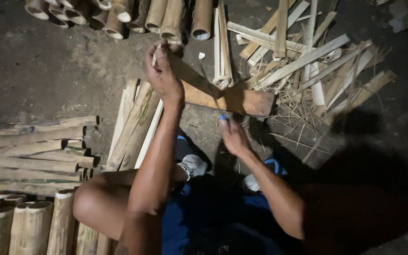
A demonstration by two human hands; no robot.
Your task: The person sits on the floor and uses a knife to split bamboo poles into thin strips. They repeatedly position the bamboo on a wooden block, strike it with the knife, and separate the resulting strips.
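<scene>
Bamboo strip (192,75) | left hand (163,73) grip pinches its end | right hand (232,134) clenches knife (212,89)

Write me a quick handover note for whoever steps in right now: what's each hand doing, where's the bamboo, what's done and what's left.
Left hand: closed around the top end of a bamboo piece, held slanted over a wooden block.
Right hand: gripping a blue-handled blade near the block; the blade itself is hard to make out.
Done: split strips lie beside the left arm; split slats stacked far left; offcuts piled to the right.
Left: whole bamboo tubes at top and more bamboo tubes at bottom left, still unsplit.
</scene>
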